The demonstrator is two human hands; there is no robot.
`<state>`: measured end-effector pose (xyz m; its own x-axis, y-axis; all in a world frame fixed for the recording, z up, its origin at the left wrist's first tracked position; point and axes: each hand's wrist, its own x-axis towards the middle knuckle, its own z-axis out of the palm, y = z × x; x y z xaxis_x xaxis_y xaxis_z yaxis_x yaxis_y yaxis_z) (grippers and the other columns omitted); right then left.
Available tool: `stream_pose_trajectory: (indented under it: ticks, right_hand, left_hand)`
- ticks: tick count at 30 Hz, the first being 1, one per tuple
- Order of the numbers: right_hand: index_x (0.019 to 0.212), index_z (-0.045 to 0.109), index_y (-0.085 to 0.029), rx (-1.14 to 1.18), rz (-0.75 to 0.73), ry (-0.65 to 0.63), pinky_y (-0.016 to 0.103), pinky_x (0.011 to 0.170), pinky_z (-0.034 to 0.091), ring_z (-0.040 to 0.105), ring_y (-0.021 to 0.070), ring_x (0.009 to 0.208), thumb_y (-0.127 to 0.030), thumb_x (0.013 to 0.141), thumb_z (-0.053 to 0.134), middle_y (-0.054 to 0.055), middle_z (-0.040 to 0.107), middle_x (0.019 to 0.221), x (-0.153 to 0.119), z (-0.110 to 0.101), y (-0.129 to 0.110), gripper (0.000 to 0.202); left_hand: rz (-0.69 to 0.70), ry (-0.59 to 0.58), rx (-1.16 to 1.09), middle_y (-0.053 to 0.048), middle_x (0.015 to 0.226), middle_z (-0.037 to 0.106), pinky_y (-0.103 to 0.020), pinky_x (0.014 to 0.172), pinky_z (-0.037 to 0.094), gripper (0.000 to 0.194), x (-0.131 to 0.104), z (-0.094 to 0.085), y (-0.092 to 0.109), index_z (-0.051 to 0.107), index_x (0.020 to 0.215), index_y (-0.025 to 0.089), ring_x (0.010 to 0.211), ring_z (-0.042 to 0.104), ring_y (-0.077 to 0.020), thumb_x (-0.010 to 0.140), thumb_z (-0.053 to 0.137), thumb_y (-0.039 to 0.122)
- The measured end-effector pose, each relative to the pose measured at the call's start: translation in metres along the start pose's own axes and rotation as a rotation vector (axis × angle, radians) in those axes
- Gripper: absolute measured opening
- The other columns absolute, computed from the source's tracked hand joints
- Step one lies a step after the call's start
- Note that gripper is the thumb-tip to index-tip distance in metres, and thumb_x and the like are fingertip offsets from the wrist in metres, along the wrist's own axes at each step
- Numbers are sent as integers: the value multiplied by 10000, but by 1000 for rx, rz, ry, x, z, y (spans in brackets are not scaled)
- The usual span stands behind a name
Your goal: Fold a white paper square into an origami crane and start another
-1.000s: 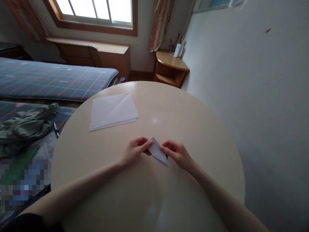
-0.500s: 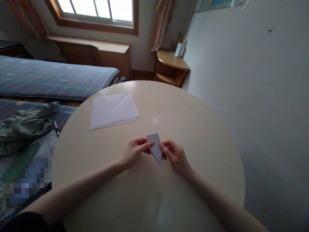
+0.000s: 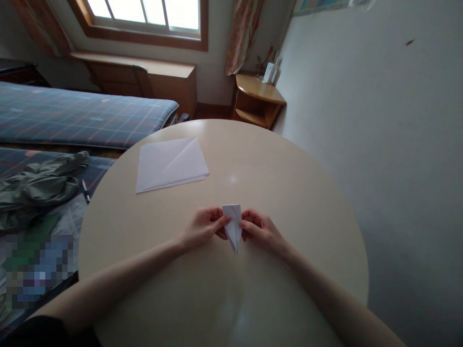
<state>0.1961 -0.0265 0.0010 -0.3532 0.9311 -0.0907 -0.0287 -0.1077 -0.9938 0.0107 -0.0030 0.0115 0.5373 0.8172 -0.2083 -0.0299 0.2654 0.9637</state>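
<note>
We note the left hand (image 3: 204, 227) and right hand (image 3: 263, 231) pinching a folded paper (image 3: 232, 220) from opposite edges, over the middle of the tabletop (image 3: 289, 193), probably to keep its layers together. We record the paper as white, flat-topped, creased, tapering to a point towards us. Beyond, at left, white sheets (image 3: 170, 166) lie apart, perhaps leaving working room

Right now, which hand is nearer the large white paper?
Left. The left hand is this side of the large white paper, toward its right end; the right hand is farther right, beyond the small folded paper.
</note>
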Motion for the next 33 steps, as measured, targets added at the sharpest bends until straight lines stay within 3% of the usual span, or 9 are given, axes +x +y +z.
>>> stream_pose_trajectory:
  ticks: [7,14,17,20,23,25,28,33]
  right_hand:
    - [709,535,-174,-77,-42,171,211,429,350,450,78,454,-482,739,630,-47,500,531,1,3,-9,324]
    - [639,520,-189,-142,-142,349,225,420,368,451,93,457,-480,706,659,-32,504,517,-6,14,-14,330]
    - [627,525,-187,-117,-120,317,224,419,378,464,94,452,-479,705,657,-31,510,510,-7,13,-18,330]
    - [667,541,-178,-80,-80,198,208,416,367,468,84,444,-454,710,661,-42,505,508,-6,7,-20,304]
    - [760,569,-168,-86,-54,110,197,428,368,480,79,468,-444,740,636,-36,536,551,-4,1,-20,285]
    - [723,568,-162,-111,-60,112,197,434,369,477,76,467,-441,758,621,-30,542,544,-2,-1,-19,286]
    - [686,556,-158,-131,-84,153,200,427,368,477,75,453,-435,769,617,-21,560,529,-2,-3,-19,295]
    - [747,513,-168,-46,-78,130,217,430,414,546,99,464,-412,744,658,4,627,588,-3,-3,-18,284]
  left_hand:
    - [0,-113,11,-49,746,679,-224,584,522,397,0,3,-1,623,840,101,650,646,-138,720,666,477]
    - [-18,-73,51,-56,700,694,-236,615,521,334,-2,2,-2,675,759,102,621,639,-141,663,728,418]
    - [-26,-98,67,-67,709,698,-241,616,521,375,-3,2,0,693,760,98,623,639,-148,673,704,463]
    - [-21,-124,72,-68,683,682,-244,576,518,407,-5,3,1,679,745,92,592,627,-147,675,691,493]
    - [-16,-165,87,-34,609,630,-221,518,487,386,-6,3,2,639,696,96,535,591,-122,688,683,480]
    - [-11,-168,102,-1,555,582,-196,488,451,361,-5,2,2,601,637,107,506,559,-103,689,688,453]
    - [35,-92,113,13,568,566,-174,478,418,335,-4,0,1,595,649,113,522,549,-94,698,681,432]
    - [34,34,66,-26,648,632,-204,504,472,391,-1,-2,2,628,802,107,536,606,-124,740,626,494]
